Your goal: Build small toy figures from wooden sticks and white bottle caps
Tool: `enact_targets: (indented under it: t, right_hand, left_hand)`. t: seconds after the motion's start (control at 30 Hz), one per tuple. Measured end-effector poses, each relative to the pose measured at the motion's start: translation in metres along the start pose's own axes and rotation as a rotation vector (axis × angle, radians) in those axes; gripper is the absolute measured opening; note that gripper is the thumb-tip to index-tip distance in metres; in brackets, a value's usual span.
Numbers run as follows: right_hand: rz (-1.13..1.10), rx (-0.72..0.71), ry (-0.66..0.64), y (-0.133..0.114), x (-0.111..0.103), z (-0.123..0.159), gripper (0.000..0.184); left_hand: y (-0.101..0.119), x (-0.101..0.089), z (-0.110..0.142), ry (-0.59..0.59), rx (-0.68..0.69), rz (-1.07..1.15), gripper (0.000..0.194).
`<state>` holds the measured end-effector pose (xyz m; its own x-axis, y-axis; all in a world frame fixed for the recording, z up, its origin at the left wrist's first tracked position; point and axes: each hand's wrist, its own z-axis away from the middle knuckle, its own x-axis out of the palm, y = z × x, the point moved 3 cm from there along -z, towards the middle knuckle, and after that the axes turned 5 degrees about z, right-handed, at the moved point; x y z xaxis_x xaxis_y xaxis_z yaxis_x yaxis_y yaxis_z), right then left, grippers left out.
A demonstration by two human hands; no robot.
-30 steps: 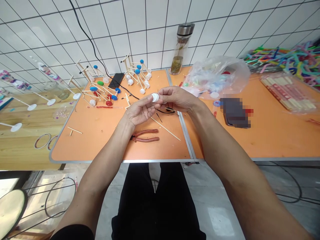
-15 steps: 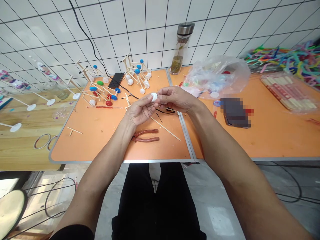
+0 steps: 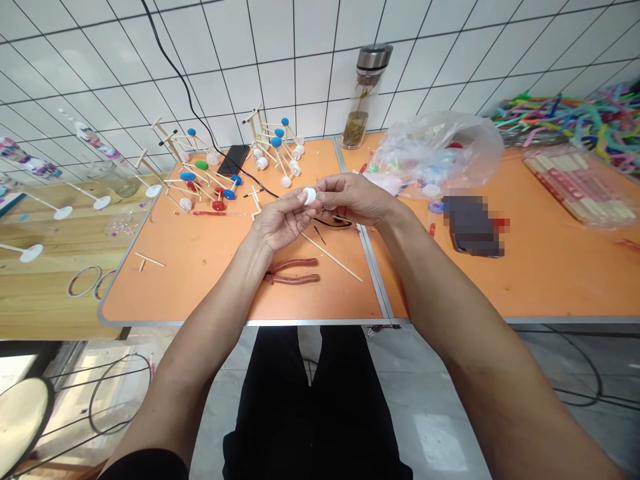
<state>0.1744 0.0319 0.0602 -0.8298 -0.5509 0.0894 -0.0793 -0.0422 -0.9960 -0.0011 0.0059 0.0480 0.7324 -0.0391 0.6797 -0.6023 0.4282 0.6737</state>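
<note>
A small white bottle cap [image 3: 309, 195] is held above the table, pinched in the thumb and fingers of my left hand [image 3: 277, 223]. My right hand [image 3: 353, 198] is closed at the cap's right edge, its thumb and index finger pressed together there; anything else within those fingers is hidden. Below my hands a thin wooden stick [image 3: 334, 258] lies slantwise on the orange table [image 3: 200, 293]. Pliers with red handles [image 3: 295, 271] lie beside my left wrist, their jaws partly covered by it.
Stick-and-cap models [image 3: 277, 143] stand at the back left, near a black phone [image 3: 233, 161]. A glass tea bottle [image 3: 361, 100] stands by the tiled wall. Further right are a plastic bag of caps [image 3: 440, 150], a blurred-out phone [image 3: 473, 227] and packed wooden sticks [image 3: 580, 187].
Both hands stay together around the white cap, with hardly any finger movement. The whole view has shifted very slightly.
</note>
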Motion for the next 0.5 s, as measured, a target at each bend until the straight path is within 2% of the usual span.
enact_targets:
  t: [0.13, 0.3, 0.5]
  right_hand:
    - [0.006, 0.001, -0.018, 0.002, -0.002, -0.001, 0.051]
    - [-0.037, -0.03, -0.014, 0.0, -0.001, -0.001, 0.053]
    - [-0.096, -0.041, 0.032, -0.005, 0.0, 0.001, 0.067]
  left_hand:
    - [0.0, 0.001, 0.0, 0.002, -0.002, 0.007, 0.018]
    - [0.005, 0.004, 0.005, -0.03, -0.003, 0.085, 0.027]
    - [0.013, 0.005, 0.009, -0.078, 0.026, 0.139, 0.034]
